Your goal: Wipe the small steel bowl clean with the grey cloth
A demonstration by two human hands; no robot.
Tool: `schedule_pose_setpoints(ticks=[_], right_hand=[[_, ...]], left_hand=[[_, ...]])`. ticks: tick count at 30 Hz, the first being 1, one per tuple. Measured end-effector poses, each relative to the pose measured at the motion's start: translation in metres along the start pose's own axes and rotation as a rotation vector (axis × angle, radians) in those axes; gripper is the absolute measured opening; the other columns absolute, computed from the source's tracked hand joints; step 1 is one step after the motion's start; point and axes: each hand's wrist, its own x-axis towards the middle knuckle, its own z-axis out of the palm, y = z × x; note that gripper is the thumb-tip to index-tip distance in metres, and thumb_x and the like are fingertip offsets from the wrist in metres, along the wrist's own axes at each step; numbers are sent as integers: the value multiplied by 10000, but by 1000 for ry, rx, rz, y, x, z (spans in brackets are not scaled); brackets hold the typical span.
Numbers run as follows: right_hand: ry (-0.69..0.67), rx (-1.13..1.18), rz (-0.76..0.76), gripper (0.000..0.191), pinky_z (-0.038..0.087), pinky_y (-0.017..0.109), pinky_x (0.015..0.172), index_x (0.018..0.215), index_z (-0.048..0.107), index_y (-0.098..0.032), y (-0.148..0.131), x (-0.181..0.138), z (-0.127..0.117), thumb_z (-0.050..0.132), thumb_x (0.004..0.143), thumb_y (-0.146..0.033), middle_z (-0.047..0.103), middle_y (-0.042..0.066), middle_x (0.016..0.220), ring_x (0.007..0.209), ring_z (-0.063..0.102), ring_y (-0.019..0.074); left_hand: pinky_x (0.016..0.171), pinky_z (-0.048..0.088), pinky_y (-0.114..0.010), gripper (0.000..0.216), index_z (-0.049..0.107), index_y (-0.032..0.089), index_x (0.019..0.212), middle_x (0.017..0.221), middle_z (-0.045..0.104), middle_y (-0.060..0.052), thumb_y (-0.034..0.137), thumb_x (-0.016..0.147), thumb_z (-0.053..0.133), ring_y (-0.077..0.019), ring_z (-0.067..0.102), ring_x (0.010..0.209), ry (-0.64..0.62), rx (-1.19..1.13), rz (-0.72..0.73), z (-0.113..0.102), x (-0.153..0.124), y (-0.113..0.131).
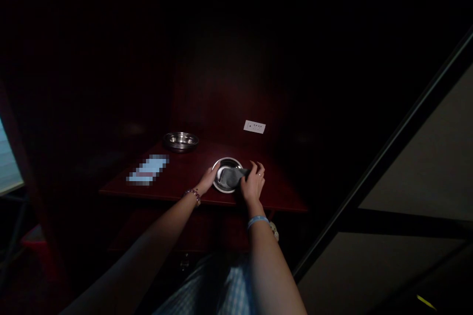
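A round steel bowl (220, 184) rests on a dark red wooden table (281, 194) near its front edge. My left hand (207, 179) grips the bowl's left rim. A grey cloth (232, 175) lies inside the bowl, and my right hand (253, 181) is closed on it, pressing it into the bowl. A beaded bracelet is on my left wrist, a blue band on my right wrist, and a ring on one right finger.
A second steel bowl (181, 141) stands at the table's back left. A pale flat item (148, 169), blurred out, lies on the left part. A white wall socket plate (254, 126) is behind the table. The room is very dark.
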Motion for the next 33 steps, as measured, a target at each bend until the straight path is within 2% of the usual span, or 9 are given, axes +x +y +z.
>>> schedule_pose_setpoints(ticks=[3, 7, 13, 18, 22, 25, 29, 33], right_hand=[[20, -123, 33, 582, 340, 401, 943, 1234, 415, -182, -4, -1, 1, 465, 667, -67, 342, 147, 1341, 1143, 417, 285], [-28, -218, 69, 410, 388, 379, 855, 1103, 463, -144, -8, -3, 5, 438, 704, -55, 460, 173, 1189, 1066, 464, 283], [-236, -154, 157, 304, 444, 353, 753, 1118, 455, -153, -10, -5, 12, 405, 819, -162, 489, 187, 1170, 1010, 555, 279], [-169, -61, 195, 329, 450, 415, 776, 1137, 474, -131, -12, -7, 17, 360, 863, -272, 484, 234, 1203, 1034, 543, 321], [-150, -24, 186, 437, 440, 458, 816, 1164, 451, -109, -15, -11, 22, 452, 822, -380, 443, 265, 1249, 1120, 462, 367], [-168, -9, 190, 450, 404, 467, 895, 1164, 441, -95, -15, -14, 27, 503, 786, -332, 440, 262, 1253, 1148, 449, 364], [-171, 115, 190, 475, 355, 440, 982, 1234, 378, -61, -12, -13, 34, 459, 791, -212, 463, 262, 1258, 1171, 479, 316], [-193, 286, 240, 493, 466, 360, 848, 1289, 329, -79, -6, -5, 40, 415, 820, -202, 607, 192, 1114, 1001, 616, 256]], left_hand=[[889, 454, -355, 624, 689, 99, 970, 964, 720, -136, 639, 778, 442, -257, 646, 931, -6, -10, 8, 0, 0, 0], [910, 442, -354, 619, 688, 107, 979, 957, 721, -132, 637, 777, 442, -260, 640, 954, -2, 8, 14, -1, 1, -2], [916, 436, -357, 609, 683, 119, 989, 973, 717, -130, 639, 766, 460, -269, 633, 970, 7, -5, 11, -1, 3, -4], [924, 432, -345, 555, 699, 139, 933, 950, 724, -112, 623, 751, 496, -262, 638, 953, 39, -42, 12, 1, 1, -1], [958, 412, -350, 576, 684, 140, 988, 1012, 713, -105, 628, 752, 487, -246, 626, 1002, 31, -30, 33, 0, 4, -4], [978, 396, -346, 598, 677, 138, 1009, 1052, 703, -108, 639, 740, 495, -244, 612, 1041, 41, -34, 37, -1, 6, -7], [975, 400, -348, 645, 668, 126, 1029, 1079, 692, -123, 667, 707, 525, -252, 606, 1054, 71, -113, -8, -1, 6, -5], [961, 410, -364, 698, 655, 108, 1064, 1107, 677, -146, 685, 687, 545, -261, 608, 1050, 100, -205, -45, -3, 5, -1]])
